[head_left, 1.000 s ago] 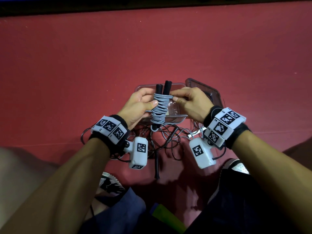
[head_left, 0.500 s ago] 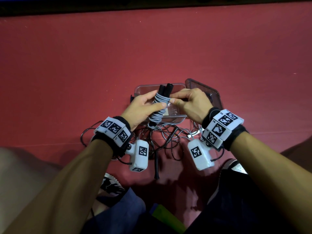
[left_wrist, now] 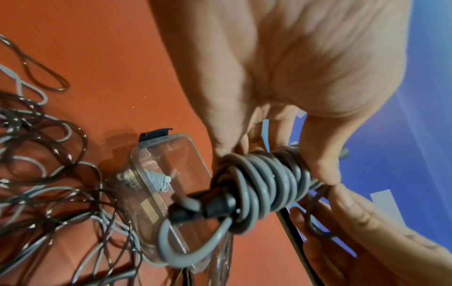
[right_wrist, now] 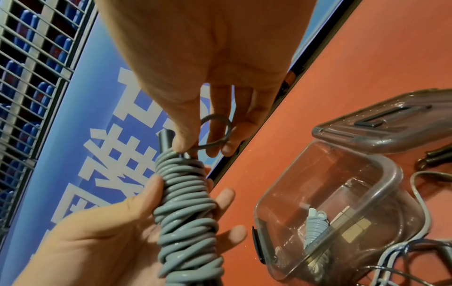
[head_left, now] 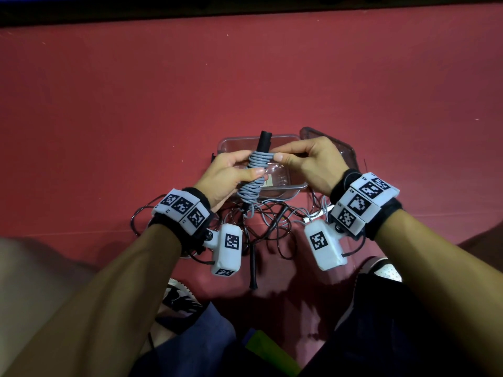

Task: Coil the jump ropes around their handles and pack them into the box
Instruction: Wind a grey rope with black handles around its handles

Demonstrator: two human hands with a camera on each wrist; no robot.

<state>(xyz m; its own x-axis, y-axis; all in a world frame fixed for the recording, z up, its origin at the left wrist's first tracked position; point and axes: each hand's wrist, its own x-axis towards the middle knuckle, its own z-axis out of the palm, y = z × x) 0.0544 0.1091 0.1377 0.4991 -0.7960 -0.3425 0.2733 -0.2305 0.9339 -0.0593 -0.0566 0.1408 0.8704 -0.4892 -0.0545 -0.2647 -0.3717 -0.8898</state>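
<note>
The left hand [head_left: 226, 175] holds a grey jump rope [head_left: 254, 176] that is wound in tight turns round a pair of black handles [head_left: 264, 141]. Its grip is curled round the lower half of the bundle, thumb across the front and fingers behind, as the right wrist view shows. The bundle stands nearly upright, tilted a little, just above the near edge of the clear plastic box [head_left: 285, 186], which sits open on the red floor [head_left: 245, 77].

The right hand [head_left: 310, 161] meets the top of the bundle from the box's right side. Its grip is a pinch: thumb and forefinger press together on the last loop of grey rope [right_wrist: 215, 133] right at the uppermost coil, and the other fingers are loosely bent behind it. The black handle tips stick out above the coils, over the box's far wall.

Inside the box lies a smaller, paler coiled rope [right_wrist: 315, 226], resting on the bottom. The box's lid [right_wrist: 391, 127] lies just beside the box on its right, touching or nearly touching its rim.

On the near side of the box, between it and the person's knees, is a loose tangle of dark and grey ropes [head_left: 266, 221] spread on the floor, with one black handle [head_left: 253, 268] pointing toward the person. Both wrists wear black bands with white marker blocks [head_left: 182, 209].
</note>
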